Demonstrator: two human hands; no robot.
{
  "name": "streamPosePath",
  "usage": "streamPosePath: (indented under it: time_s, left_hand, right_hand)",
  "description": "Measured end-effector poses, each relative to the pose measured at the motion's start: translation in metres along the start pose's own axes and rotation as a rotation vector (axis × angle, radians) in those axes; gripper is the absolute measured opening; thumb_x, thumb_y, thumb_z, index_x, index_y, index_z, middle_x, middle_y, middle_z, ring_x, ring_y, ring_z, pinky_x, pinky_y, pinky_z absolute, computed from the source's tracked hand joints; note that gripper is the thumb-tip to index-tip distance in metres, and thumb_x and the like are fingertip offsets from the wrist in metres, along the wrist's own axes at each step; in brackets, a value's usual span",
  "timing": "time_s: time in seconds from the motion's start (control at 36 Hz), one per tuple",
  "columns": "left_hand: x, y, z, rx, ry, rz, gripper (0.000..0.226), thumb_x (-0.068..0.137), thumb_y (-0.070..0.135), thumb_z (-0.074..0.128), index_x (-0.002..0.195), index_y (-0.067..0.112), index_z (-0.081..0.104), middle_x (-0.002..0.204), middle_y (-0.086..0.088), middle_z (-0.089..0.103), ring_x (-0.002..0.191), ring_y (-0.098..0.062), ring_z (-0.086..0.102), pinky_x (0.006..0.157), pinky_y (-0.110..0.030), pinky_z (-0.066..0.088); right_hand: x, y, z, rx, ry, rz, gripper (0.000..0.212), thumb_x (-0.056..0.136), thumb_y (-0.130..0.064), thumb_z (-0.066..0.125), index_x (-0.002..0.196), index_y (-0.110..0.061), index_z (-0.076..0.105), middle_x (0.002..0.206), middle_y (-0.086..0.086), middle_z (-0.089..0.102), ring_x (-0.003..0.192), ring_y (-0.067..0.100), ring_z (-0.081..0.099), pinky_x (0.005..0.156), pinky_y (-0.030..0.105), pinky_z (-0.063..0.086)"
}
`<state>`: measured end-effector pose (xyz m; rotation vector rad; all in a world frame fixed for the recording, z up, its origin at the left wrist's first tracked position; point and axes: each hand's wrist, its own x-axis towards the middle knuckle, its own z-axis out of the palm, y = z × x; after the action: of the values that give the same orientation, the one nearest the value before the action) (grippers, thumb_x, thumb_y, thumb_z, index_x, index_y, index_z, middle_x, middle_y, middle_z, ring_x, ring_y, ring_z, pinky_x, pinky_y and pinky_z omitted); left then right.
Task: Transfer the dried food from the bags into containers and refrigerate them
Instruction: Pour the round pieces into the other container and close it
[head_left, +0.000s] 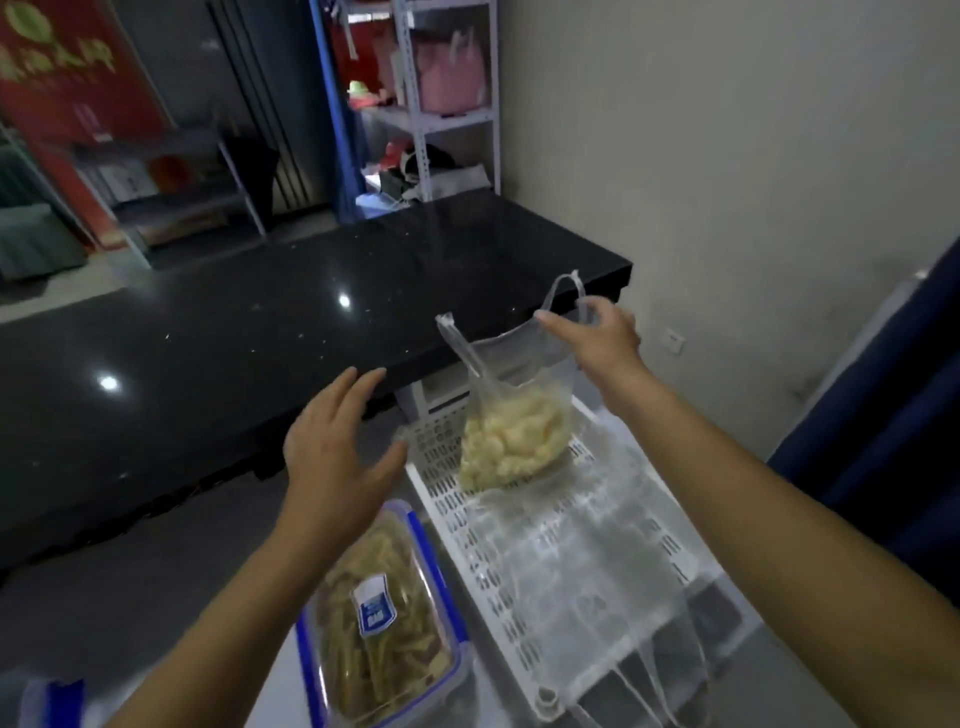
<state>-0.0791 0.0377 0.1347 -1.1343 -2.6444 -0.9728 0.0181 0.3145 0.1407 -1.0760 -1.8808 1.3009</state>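
Where the frame ends at the lower left, a blue-and-white thing (47, 699) shows only as a blurred corner and cannot be identified. Beside it a box (382, 623) with a clear, blue-rimmed lid lies on a grey surface, packed with brownish-yellow strips. Its near end is cut off, and the lid's label is too soft to read.

Just right of the box sits a white slotted tray (447, 499). A flat bag (587, 587) of clear film is draped over the tray's near part, its loops hanging past the front edge; what it holds, if anything, cannot be made out.

The left grip (337, 447) hovers over the box's far end, fingers straight and spread, holding nothing.

Farther along the tray is the bag (511, 447) of pale yellow food pieces. Its bottom is at the tray floor, though whether it rests there or hangs just clear is not visible. The right grip (597, 338) has its fingers curled round one of the bag's loops; the other loop stands free.

Behind lies a glossy black desk (234, 338), and beyond it a blurred metal shelf (447, 119).
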Motion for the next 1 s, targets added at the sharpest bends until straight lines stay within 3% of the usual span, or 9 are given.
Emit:
streamPosePath:
  time_s: [0.08,0.14,0.28,0.42,0.56,0.67,0.83,0.92,1.0]
  left_hand:
    - [0.043,0.012,0.006,0.112,0.011,0.019,0.085,0.084,0.04,0.076,0.155,0.03,0.03,0.164,-0.006,0.025,0.151,-0.028,0.021,0.122,-0.052,0.018]
    - [0.068,0.02,0.012,0.144,0.011,0.003,0.092,0.083,0.048,0.075,0.157,0.033,0.023,0.165,-0.006,0.019,0.153,-0.029,0.014,0.123,-0.05,0.013]
    - [0.126,0.039,0.024,0.075,-0.02,0.026,0.101,0.077,0.051,0.079,0.157,0.033,0.02,0.166,-0.005,0.018,0.153,-0.026,0.013,0.122,-0.051,0.015]
    - [0.159,0.053,0.031,0.001,-0.056,0.094,0.1,0.075,0.053,0.08,0.156,0.037,0.022,0.164,-0.001,0.021,0.152,-0.023,0.016,0.122,-0.05,0.016]
    - [0.165,0.061,0.042,-0.014,-0.118,0.143,0.098,0.077,0.05,0.08,0.155,0.038,0.023,0.164,-0.001,0.021,0.152,-0.022,0.014,0.122,-0.05,0.015]
    - [0.161,0.061,0.046,-0.072,-0.118,0.126,0.096,0.076,0.045,0.082,0.154,0.037,0.027,0.163,0.0,0.024,0.151,-0.022,0.018,0.121,-0.051,0.017]
    - [0.154,0.057,0.037,-0.066,-0.15,0.056,0.099,0.076,0.041,0.084,0.155,0.038,0.025,0.163,0.0,0.023,0.151,-0.023,0.016,0.121,-0.051,0.017]
    - [0.158,0.061,0.023,-0.015,-0.136,0.054,0.101,0.074,0.043,0.084,0.154,0.04,0.024,0.163,0.0,0.024,0.15,-0.024,0.017,0.121,-0.051,0.019]
    - [0.157,0.07,0.009,0.103,-0.157,0.105,0.103,0.073,0.04,0.083,0.154,0.044,0.019,0.164,-0.001,0.018,0.151,-0.025,0.012,0.122,-0.051,0.016]
  right_hand:
    - [-0.004,-0.011,0.01,0.045,-0.075,-0.047,0.044,0.073,-0.064,0.075,0.074,-0.021,0.074,0.091,-0.005,0.063,0.099,0.021,0.062,0.085,0.039,0.049]
    - [-0.012,-0.019,0.018,0.095,-0.131,-0.092,0.051,0.074,-0.068,0.067,0.061,-0.02,0.07,0.089,-0.007,0.058,0.102,0.022,0.059,0.092,0.04,0.046]
    - [-0.028,-0.033,0.035,0.198,-0.286,-0.105,0.048,0.073,-0.063,0.062,0.083,-0.02,0.08,0.141,-0.002,0.046,0.141,0.014,0.032,0.117,0.041,0.026]
    - [-0.032,-0.029,0.032,0.035,-0.246,-0.147,0.01,0.081,-0.035,0.074,0.09,-0.031,0.071,0.148,-0.006,0.039,0.147,0.015,0.018,0.118,0.039,0.02]
    - [-0.033,-0.023,0.025,-0.009,-0.258,-0.127,0.012,0.082,-0.032,0.078,0.078,-0.039,0.069,0.138,-0.014,0.039,0.145,0.014,0.022,0.12,0.05,0.019]
    - [-0.027,-0.036,0.018,0.106,-0.303,-0.15,0.009,0.086,-0.028,0.076,0.078,-0.033,0.074,0.144,-0.006,0.042,0.142,0.015,0.03,0.102,0.021,0.041]
    - [-0.029,-0.04,0.025,-0.166,-0.33,-0.154,0.02,0.078,-0.043,0.081,0.091,-0.03,0.075,0.155,-0.008,0.035,0.151,0.016,0.006,0.119,0.048,0.011]
    - [-0.041,-0.038,0.035,-0.212,-0.363,-0.156,0.022,0.08,-0.041,0.08,0.097,-0.03,0.073,0.155,-0.009,0.034,0.152,0.018,0.004,0.118,0.045,0.011]
    - [-0.046,-0.049,0.04,-0.045,-0.341,-0.144,0.012,0.086,-0.031,0.076,0.089,-0.02,0.078,0.143,-0.007,0.046,0.144,0.016,0.026,0.116,0.043,0.026]
